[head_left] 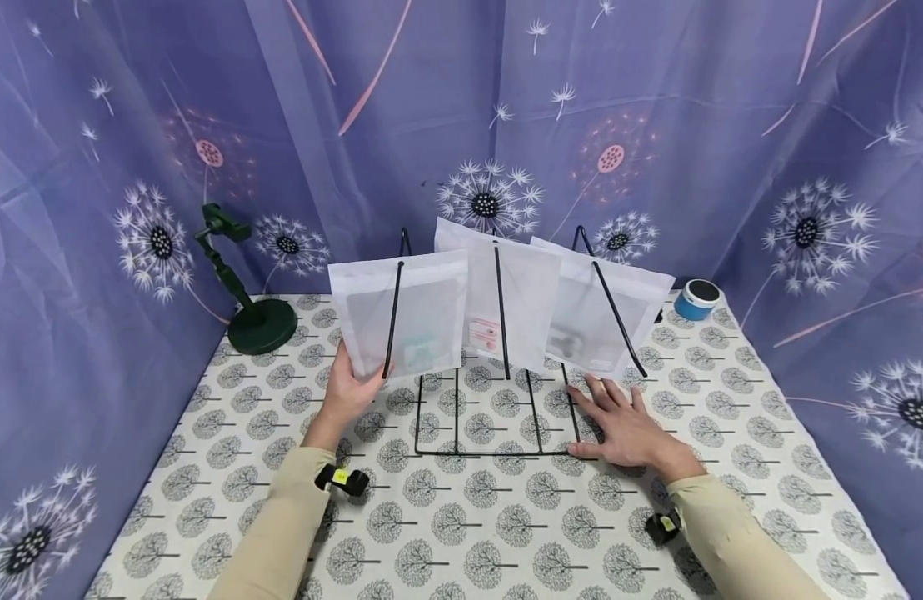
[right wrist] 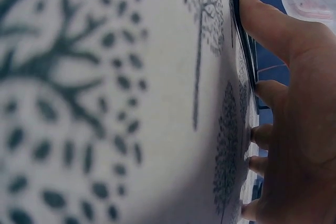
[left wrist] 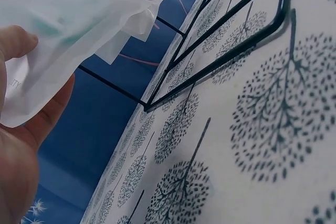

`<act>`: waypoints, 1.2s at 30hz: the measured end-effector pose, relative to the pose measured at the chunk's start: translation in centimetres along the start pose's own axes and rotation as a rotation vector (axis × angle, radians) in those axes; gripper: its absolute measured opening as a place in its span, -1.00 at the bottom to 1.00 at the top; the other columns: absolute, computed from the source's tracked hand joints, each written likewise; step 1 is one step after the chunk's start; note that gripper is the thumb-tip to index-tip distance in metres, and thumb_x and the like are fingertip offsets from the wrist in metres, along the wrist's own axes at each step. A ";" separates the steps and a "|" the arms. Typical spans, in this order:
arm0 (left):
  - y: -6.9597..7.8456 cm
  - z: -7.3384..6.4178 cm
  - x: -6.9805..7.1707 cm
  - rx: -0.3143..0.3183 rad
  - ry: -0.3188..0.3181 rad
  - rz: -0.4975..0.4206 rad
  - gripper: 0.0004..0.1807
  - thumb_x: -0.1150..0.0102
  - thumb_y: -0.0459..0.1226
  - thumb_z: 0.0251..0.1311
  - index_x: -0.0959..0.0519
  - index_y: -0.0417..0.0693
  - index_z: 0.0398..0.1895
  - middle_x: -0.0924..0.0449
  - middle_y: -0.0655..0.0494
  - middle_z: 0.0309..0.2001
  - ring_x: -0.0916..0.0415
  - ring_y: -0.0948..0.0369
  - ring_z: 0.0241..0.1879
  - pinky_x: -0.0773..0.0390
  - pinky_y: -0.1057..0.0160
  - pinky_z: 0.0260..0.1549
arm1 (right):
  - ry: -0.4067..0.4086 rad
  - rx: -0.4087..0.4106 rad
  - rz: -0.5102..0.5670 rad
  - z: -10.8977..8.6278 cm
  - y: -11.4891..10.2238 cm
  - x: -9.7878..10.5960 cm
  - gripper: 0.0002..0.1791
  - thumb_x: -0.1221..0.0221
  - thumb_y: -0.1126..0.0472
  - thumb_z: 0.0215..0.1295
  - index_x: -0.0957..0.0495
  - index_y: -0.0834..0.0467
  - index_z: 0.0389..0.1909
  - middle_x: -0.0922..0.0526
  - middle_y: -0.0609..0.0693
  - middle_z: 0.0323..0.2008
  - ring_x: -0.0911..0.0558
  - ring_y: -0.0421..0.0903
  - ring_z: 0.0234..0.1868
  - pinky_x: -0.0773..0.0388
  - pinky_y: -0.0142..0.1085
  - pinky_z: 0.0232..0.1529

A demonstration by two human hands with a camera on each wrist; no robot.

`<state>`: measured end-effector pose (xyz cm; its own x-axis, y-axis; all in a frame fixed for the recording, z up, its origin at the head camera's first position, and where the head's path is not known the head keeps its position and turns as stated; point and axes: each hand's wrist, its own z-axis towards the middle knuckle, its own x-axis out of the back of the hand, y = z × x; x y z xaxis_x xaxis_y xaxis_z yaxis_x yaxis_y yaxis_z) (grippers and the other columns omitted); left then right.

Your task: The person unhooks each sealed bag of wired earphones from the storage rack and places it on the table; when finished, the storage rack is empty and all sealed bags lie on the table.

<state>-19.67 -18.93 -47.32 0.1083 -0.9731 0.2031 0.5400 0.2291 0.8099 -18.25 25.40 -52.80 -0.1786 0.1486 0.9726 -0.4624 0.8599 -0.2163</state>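
Observation:
A black wire display rack (head_left: 491,453) stands on the table, its prongs holding three frosted white pouches. My left hand (head_left: 347,396) pinches the lower left corner of the left pouch (head_left: 356,321), thumb in front and fingers behind; that pouch (left wrist: 58,3) has something pale green inside. Pink print or contents show in the middle pouch (head_left: 521,292), and a greyish item in the right pouch (head_left: 619,300). With fingers spread, my right hand (head_left: 622,425) rests at the right side of the rack's base; in the right wrist view its thumb (right wrist: 262,17) touches the black wire.
At the back left stands a dark green stand (head_left: 262,325) with a jointed arm. A small blue round device (head_left: 696,300) with a dark top sits at the back right corner. Tree-patterned cloth (head_left: 491,533) covers the table, and purple dandelion curtains (head_left: 446,100) surround it.

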 end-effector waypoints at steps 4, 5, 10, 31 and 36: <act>0.2 -0.1 0.0 0.010 -0.001 -0.017 -0.31 -0.27 -0.67 -0.07 -0.23 -0.51 0.20 -0.47 0.15 -0.02 -0.47 0.39 -0.03 -0.51 0.38 0.07 | 0.014 0.006 -0.003 0.0 0.0 0.0 0.09 -0.06 -0.53 0.10 -0.01 -0.03 0.54 0.14 0.21 0.54 0.06 0.38 0.49 0.27 0.48 0.35; 0.2 -0.2 0.0 0.008 -0.003 -0.018 -0.31 -0.27 -0.67 -0.06 -0.23 -0.51 0.19 -0.46 0.18 -0.02 -0.47 0.39 -0.02 -0.50 0.38 0.08 | 0.017 0.008 -0.003 0.0 0.0 0.0 0.09 -0.06 -0.53 0.10 -0.01 -0.02 0.54 0.13 0.22 0.54 0.06 0.39 0.49 0.27 0.49 0.34; 0.6 -0.4 0.0 -0.031 0.002 0.008 -0.34 -0.28 -0.67 -0.08 -0.25 -0.53 0.15 -0.49 -0.03 -0.08 -0.45 0.42 -0.04 -0.49 0.44 0.05 | 0.007 -0.007 -0.002 -0.2 0.1 -0.1 0.10 -0.06 -0.54 0.09 0.00 -0.05 0.54 0.15 0.20 0.55 0.08 0.37 0.50 0.27 0.48 0.36; 0.9 -1.3 0.2 -0.070 -0.020 -0.013 -0.30 -0.25 -0.71 -0.13 -0.24 -0.51 0.17 -0.53 0.04 0.00 -0.49 0.36 -0.02 -0.55 0.37 0.04 | 0.015 0.000 0.010 0.0 0.2 -0.1 0.09 -0.08 -0.53 0.08 0.00 -0.08 0.54 0.12 0.22 0.54 0.08 0.37 0.50 0.27 0.50 0.33; 1.1 -1.6 0.2 -0.041 -0.027 -0.025 -0.30 -0.24 -0.72 -0.12 -0.23 -0.50 0.18 -0.51 0.16 0.02 -0.49 0.38 0.00 -0.54 0.39 0.06 | 0.017 0.002 0.005 0.0 0.2 -0.2 0.09 -0.06 -0.54 0.08 0.00 -0.08 0.54 0.11 0.22 0.54 0.08 0.36 0.50 0.27 0.50 0.33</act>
<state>-17.73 -18.93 -47.28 0.0718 -0.9775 0.1981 0.5757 0.2029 0.7921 -18.35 25.54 -53.10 -0.1659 0.1613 0.9729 -0.4630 0.8583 -0.2212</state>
